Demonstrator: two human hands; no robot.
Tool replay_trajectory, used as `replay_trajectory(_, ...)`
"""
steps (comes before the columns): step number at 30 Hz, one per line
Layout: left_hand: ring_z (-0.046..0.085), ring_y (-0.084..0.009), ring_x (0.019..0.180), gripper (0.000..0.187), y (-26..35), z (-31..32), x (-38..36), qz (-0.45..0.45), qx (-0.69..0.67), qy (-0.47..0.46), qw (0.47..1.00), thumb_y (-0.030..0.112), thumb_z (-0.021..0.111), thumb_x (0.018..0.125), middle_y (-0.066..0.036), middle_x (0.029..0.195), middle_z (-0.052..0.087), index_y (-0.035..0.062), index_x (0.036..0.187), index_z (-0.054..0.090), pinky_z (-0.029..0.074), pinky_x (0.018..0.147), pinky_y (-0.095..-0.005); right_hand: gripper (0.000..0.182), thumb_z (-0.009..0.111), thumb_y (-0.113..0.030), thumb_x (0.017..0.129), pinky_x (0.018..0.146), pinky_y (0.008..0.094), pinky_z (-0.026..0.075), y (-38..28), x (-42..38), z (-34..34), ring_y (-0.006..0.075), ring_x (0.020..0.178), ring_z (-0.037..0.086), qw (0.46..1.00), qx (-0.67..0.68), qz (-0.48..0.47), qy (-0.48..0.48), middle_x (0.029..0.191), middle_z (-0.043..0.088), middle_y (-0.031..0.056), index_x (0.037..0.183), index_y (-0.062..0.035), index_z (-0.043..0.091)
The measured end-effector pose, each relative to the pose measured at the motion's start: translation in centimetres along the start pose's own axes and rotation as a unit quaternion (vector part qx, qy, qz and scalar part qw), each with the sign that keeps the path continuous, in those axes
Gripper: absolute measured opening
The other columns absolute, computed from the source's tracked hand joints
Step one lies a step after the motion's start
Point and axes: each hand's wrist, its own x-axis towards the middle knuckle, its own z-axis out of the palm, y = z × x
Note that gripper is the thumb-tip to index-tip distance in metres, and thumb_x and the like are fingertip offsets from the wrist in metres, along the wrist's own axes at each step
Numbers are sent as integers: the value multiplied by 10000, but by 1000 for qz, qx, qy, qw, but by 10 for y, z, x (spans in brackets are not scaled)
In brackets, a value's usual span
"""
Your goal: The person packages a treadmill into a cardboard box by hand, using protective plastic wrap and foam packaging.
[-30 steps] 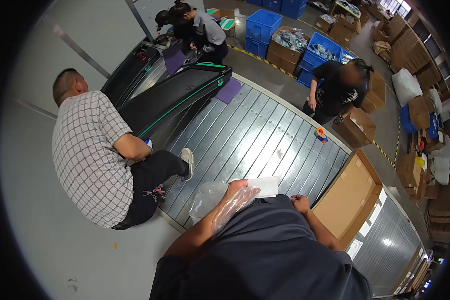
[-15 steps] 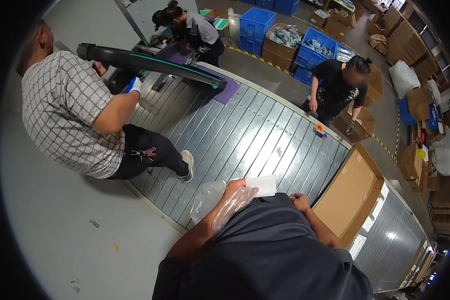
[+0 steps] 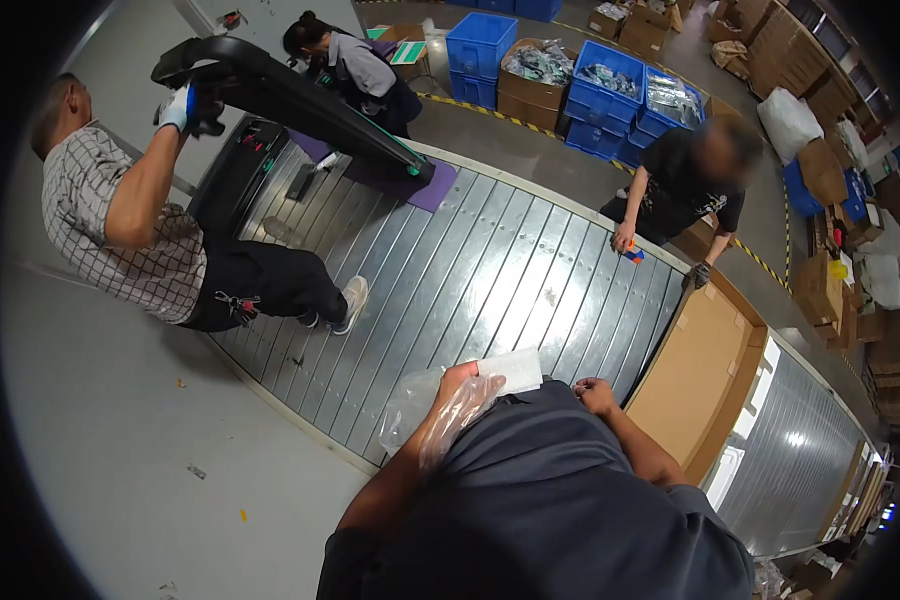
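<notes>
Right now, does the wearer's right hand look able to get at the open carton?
Probably yes: the right hand is close to the carton's near side, with nothing visible between them. A co-worker's gloved hand is only at the far corner.

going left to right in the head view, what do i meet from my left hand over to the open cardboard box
left hand → white sheet → right hand → open cardboard box

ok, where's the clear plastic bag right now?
Head view, a bit below and left of centre: the clear plastic bag hangs about the left hand and wrist, just left of the white sheet.
</notes>
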Motion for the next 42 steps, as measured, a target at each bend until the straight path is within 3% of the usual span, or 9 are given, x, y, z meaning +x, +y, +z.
replay_trajectory(10,579,-86,763,318,17,1,-2,-20,-10,-7,1000,187,676,815,-53,854,653,-52,1018,621,465,670,-227,257,646,-177,799,612,276,488,-21,-10,-2,144,637,612,999,-31,-13,-1,763,655,91,943,35,628)
replay_trajectory(13,583,-89,764,322,17,2,-4,-14,-6,-7,1000,185,677,814,-56,858,655,-50,1027,621,468,675,-228,258,648,-183,794,617,278,489,5,4,1,148,638,616,1000,17,-4,-5,760,657,95,939,30,634)
replay_trajectory(16,590,-93,771,310,9,-1,3,-5,8,-5,1000,182,673,816,-58,869,660,-44,1023,629,471,686,-227,274,671,-232,763,688,302,494,27,21,5,199,723,634,1000,-4,4,17,791,664,118,917,-6,656)
replay_trajectory(19,593,-91,777,307,23,4,3,-21,114,24,993,176,675,812,-54,880,664,-41,1025,634,472,696,-225,279,666,-261,742,763,318,490,13,11,3,245,828,643,999,-31,-7,25,853,671,143,895,-27,670)
replay_trajectory(22,595,-87,776,294,23,2,9,-4,133,12,991,164,677,808,-48,879,666,-38,1019,640,473,696,-224,296,664,-265,769,645,302,493,16,21,8,172,672,623,997,-51,-47,46,760,658,106,893,3,651)
replay_trajectory(34,599,-91,746,268,4,6,13,2,77,15,997,87,691,789,-59,872,662,-61,1004,630,477,668,-219,296,666,-282,753,749,318,488,32,24,14,215,788,634,995,-69,-47,59,822,666,123,893,-21,663)
replay_trajectory(37,590,-92,773,310,-3,4,12,2,68,7,998,151,703,788,-52,881,661,-48,1015,632,473,694,-236,316,661,-278,753,754,315,490,37,29,17,219,795,635,993,-81,-57,58,839,667,131,921,-11,656)
replay_trajectory(42,590,-89,766,302,-8,1,13,-19,43,7,999,144,703,789,-53,878,661,-47,1011,632,473,688,-233,361,655,-283,749,772,306,490,24,24,17,228,834,642,996,-74,-36,33,877,671,141,974,-1,644)
